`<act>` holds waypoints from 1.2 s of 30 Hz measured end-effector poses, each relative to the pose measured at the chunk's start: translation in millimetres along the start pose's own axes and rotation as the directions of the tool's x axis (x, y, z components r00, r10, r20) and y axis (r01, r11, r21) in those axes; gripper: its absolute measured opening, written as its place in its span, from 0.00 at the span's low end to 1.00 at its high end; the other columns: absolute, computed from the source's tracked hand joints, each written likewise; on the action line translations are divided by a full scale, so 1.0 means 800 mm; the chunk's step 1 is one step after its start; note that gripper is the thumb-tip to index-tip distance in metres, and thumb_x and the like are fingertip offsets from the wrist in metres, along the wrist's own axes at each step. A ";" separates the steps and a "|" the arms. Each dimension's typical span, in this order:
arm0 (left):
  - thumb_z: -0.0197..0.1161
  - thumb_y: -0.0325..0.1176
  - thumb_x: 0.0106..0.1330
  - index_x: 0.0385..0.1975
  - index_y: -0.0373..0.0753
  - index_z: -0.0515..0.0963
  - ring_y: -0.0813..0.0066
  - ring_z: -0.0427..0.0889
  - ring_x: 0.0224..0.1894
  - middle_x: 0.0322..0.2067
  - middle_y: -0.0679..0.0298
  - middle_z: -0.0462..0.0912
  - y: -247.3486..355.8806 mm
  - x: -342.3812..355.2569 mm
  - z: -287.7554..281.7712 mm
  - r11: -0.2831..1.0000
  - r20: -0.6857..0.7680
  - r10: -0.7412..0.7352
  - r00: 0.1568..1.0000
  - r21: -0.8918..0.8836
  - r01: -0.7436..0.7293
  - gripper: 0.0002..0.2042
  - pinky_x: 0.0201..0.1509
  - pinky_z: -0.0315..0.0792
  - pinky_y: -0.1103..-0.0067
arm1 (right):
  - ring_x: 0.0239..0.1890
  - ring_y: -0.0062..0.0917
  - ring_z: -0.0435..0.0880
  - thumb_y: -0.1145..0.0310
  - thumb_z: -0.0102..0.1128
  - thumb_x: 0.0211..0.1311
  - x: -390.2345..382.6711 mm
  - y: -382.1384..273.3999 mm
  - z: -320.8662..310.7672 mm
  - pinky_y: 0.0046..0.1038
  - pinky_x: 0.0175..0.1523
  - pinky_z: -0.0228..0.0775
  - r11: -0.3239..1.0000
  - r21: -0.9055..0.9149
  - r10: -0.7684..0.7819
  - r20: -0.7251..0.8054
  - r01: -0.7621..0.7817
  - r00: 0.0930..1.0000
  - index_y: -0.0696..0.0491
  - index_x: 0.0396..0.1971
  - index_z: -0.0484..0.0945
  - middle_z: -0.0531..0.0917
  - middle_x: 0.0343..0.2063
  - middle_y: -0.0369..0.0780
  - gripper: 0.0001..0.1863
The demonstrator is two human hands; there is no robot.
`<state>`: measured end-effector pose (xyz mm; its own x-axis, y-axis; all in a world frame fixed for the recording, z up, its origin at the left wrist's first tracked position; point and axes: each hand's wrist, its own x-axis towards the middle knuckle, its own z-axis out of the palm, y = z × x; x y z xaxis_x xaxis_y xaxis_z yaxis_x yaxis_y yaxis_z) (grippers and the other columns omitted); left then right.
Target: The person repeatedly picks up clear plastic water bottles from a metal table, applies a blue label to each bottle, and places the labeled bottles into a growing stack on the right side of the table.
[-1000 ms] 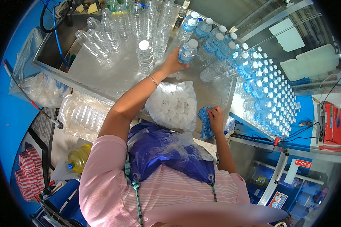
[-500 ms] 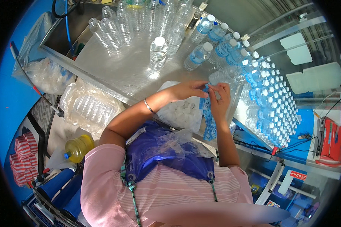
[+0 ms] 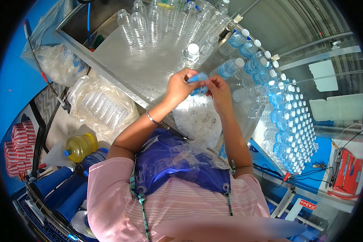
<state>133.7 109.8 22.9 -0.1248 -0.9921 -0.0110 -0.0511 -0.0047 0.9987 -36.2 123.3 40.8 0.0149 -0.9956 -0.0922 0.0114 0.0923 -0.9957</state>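
Between my hands, over the steel table [image 3: 121, 68], is a small blue plastic label sleeve [image 3: 198, 80]. My left hand [image 3: 179, 86] pinches its left side with thumb and fingers. At its right edge, my right hand [image 3: 220, 90] has its fingertips closed on the film. Just beyond them stands a filled bottle [image 3: 188, 58] with a white cap and no label visible. Under my hands lies an open bag of white caps [image 3: 199, 121]. More blue label film [image 3: 222, 152] shows partly behind my right forearm.
Uncapped clear bottles [image 3: 154, 24] stand at the back. Capped, labelled bottles [image 3: 286, 125] fill the right side in rows. A steel sink [image 3: 103, 16] is at the far left, with a plastic-wrapped pack of bottles [image 3: 103, 107] below the table edge. A yellow jug [image 3: 81, 147] sits lower left.
Both hands have moved left and slightly away from me, toward the unlabelled capped bottle. The label piece now spreads between them, and the long strip no longer hangs from my fingers.
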 end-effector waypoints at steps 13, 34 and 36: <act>0.77 0.33 0.44 0.62 0.37 0.63 0.48 0.73 0.57 0.55 0.47 0.73 0.013 0.078 -0.043 0.848 -0.065 0.465 0.883 0.319 -0.423 0.42 0.59 0.69 0.64 | 0.39 0.39 0.79 0.70 0.65 0.54 0.113 -0.099 0.053 0.37 0.42 0.71 0.257 -0.684 -0.481 0.522 0.682 0.705 0.47 0.42 0.77 0.74 0.36 0.42 0.15; 0.77 0.28 0.42 0.62 0.37 0.61 0.47 0.74 0.57 0.55 0.46 0.73 -0.068 0.075 -0.032 0.915 0.039 0.256 0.966 0.311 -0.256 0.43 0.59 0.70 0.65 | 0.39 0.43 0.83 0.54 0.68 0.54 0.085 -0.091 0.030 0.41 0.44 0.73 0.261 -0.864 -0.478 0.272 0.431 0.835 0.52 0.45 0.75 0.83 0.33 0.48 0.24; 0.77 0.27 0.43 0.60 0.37 0.63 0.47 0.75 0.55 0.53 0.46 0.74 -0.074 0.072 -0.034 0.895 0.024 0.259 0.966 0.370 -0.249 0.41 0.58 0.71 0.65 | 0.40 0.44 0.83 0.53 0.69 0.52 0.078 -0.106 -0.001 0.41 0.45 0.73 0.070 -0.947 -0.516 0.234 0.313 0.824 0.53 0.46 0.76 0.82 0.33 0.49 0.25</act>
<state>156.7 49.6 -35.2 -0.1573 -0.9562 0.2469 -0.3815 0.2894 0.8779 -36.8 53.7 119.2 0.2405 -0.8650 0.4404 -0.9416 -0.3180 -0.1104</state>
